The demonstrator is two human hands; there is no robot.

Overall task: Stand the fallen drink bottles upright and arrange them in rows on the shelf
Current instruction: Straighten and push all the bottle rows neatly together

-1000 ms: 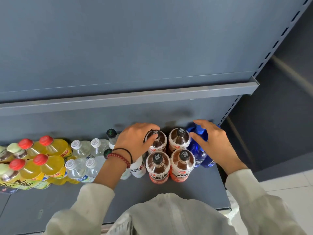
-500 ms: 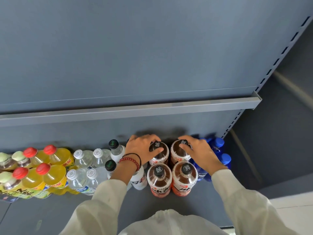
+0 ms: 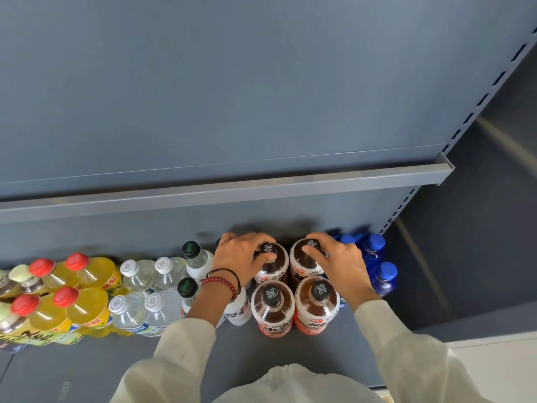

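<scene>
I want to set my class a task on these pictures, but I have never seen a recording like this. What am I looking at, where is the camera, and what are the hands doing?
There is no machine here: a person works with two bare hands. The camera sits on the person's head and looks forward and down, so the sleeves enter from the bottom. On the grey shelf stand bottles in two rows: yellow bottles with red caps at the left, then clear bottles, white bottles with dark caps, four brown bottles, and blue bottles at the far right. The left hand grips the top of the back left brown bottle; the right hand grips the top of the back right brown bottle.
</scene>
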